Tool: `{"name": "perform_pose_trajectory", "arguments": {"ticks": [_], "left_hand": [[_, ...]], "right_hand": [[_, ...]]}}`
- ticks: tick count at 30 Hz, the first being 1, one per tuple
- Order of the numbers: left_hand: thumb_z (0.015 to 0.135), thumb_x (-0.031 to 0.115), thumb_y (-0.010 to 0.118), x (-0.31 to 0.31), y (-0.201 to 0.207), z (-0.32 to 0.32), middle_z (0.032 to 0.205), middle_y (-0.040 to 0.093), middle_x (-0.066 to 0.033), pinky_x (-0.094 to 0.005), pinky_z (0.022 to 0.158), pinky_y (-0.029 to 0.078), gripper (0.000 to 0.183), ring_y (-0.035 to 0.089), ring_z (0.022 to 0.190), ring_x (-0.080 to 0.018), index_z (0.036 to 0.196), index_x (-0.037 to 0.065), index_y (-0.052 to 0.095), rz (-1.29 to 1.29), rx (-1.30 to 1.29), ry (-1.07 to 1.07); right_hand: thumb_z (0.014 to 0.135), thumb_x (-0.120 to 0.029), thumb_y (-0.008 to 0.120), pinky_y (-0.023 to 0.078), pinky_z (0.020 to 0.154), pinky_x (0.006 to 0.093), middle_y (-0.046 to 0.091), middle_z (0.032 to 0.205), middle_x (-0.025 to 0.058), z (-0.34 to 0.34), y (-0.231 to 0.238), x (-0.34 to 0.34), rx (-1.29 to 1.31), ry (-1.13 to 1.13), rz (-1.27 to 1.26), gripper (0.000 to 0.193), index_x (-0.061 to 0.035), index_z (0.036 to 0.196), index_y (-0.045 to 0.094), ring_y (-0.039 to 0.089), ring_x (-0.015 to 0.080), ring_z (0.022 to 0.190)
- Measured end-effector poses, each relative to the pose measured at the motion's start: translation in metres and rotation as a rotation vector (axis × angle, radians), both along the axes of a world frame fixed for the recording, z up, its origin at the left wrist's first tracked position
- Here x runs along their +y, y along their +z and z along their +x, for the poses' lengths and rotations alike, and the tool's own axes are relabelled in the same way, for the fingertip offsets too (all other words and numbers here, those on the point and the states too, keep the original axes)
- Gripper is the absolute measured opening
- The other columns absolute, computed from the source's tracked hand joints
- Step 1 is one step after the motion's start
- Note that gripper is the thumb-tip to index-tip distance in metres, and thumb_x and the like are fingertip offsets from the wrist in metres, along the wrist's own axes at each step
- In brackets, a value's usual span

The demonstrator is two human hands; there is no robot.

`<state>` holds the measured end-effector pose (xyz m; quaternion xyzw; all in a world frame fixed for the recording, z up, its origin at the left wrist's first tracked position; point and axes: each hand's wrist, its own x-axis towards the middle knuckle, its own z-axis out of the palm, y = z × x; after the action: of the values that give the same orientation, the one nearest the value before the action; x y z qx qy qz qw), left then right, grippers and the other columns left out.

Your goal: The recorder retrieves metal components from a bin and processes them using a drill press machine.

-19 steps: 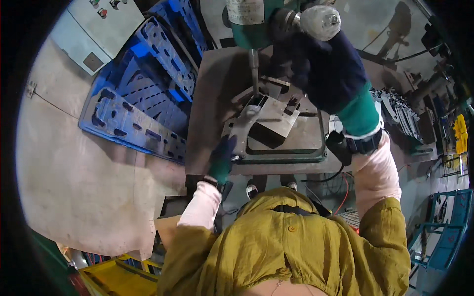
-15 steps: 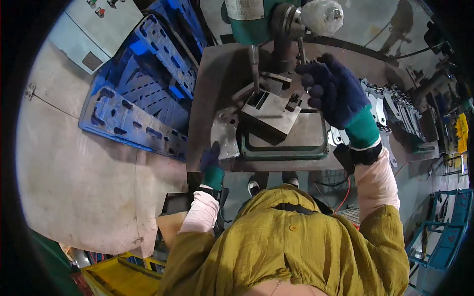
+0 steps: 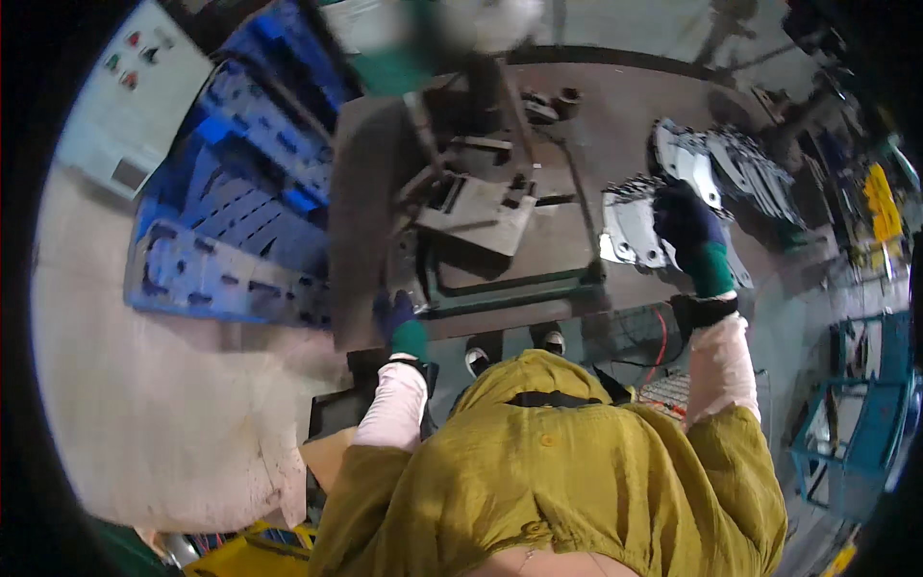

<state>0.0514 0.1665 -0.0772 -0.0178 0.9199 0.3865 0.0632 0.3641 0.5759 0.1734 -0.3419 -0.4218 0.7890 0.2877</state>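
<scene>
My left hand (image 3: 395, 313), in a dark blue glove with a green cuff, is closed on the near end of a flat metal plate (image 3: 407, 273) at the left of the machine base. The plate looks dark and tilted here. My right hand (image 3: 688, 229), gloved alike, reaches over a pile of curved metal plates (image 3: 627, 226) on the right; its fingertips are dark and smeared, so their grip is unclear. Between my hands a block-shaped steel fixture (image 3: 478, 219) sits on the drill press base (image 3: 562, 245). Above it hangs the drill spindle (image 3: 423, 130).
More stacked plates (image 3: 755, 173) lie at the right of the worktable (image 3: 361, 212). Blue plastic pallets (image 3: 226, 260) lean at the left by a pale control box (image 3: 130, 106). A blue metal rack (image 3: 865, 404) stands far right.
My right hand has moved from beside the fixture rightward and nearer, onto the plate pile. The plate at my left hand has tilted and darkened. The whole view has shifted.
</scene>
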Motion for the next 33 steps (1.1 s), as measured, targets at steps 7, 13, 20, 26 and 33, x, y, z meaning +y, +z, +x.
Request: {"name": "perform_pose_trajectory", "arguments": {"ticks": [7,13,20,26,33], "left_hand": [[0.074,0.047,0.077,0.028,0.048,0.027,0.143,0.046,-0.0247,-0.0400,0.110,0.034,0.086,0.046,0.131,-0.0381,0.140,0.002,0.045,-0.100,0.175,-0.110],[0.070,0.044,0.082,0.024,0.079,0.028,0.143,0.045,-0.0247,-0.0399,0.112,0.032,0.092,0.042,0.134,-0.0364,0.142,0.001,0.043,-0.053,0.054,-0.180],[0.073,0.046,0.081,0.018,0.078,0.032,0.144,0.045,-0.0247,-0.0389,0.115,0.028,0.089,0.040,0.135,-0.0368,0.141,0.000,0.046,-0.043,0.159,-0.084],[0.079,0.042,0.076,0.007,0.060,0.017,0.140,0.050,-0.0207,-0.0397,0.112,0.034,0.072,0.046,0.131,-0.0350,0.133,0.002,0.054,-0.243,0.356,-0.125],[0.082,0.023,0.074,0.048,0.143,0.059,0.122,0.062,-0.0153,-0.0403,0.091,0.051,0.050,0.059,0.114,-0.0278,0.127,0.008,0.059,0.033,0.360,-0.430]], "right_hand": [[0.073,-0.052,0.072,0.044,0.096,0.0463,0.061,0.119,0.0164,0.078,-0.084,0.036,-1.393,0.211,1.147,0.085,-0.0088,0.140,0.043,0.058,0.0323,0.113],[0.078,-0.035,0.068,0.034,0.107,0.0525,0.053,0.128,0.0173,0.098,-0.130,0.029,-1.461,0.170,1.802,0.073,-0.0072,0.139,0.039,0.047,0.0366,0.126],[0.087,-0.019,0.050,0.033,0.111,0.0501,0.056,0.128,0.0139,0.051,-0.148,0.021,-1.245,0.289,2.065,0.048,-0.0089,0.134,0.049,0.048,0.0323,0.128],[0.084,-0.017,0.053,0.046,0.089,0.0434,0.060,0.102,0.0070,0.033,-0.131,0.025,-1.177,0.438,1.967,0.041,-0.0116,0.124,0.053,0.061,0.0258,0.098],[0.087,-0.030,0.062,0.054,0.069,0.0450,0.070,0.092,0.0166,0.004,-0.061,0.031,-0.932,0.045,1.256,0.033,-0.0090,0.111,0.068,0.068,0.0358,0.081]]}}
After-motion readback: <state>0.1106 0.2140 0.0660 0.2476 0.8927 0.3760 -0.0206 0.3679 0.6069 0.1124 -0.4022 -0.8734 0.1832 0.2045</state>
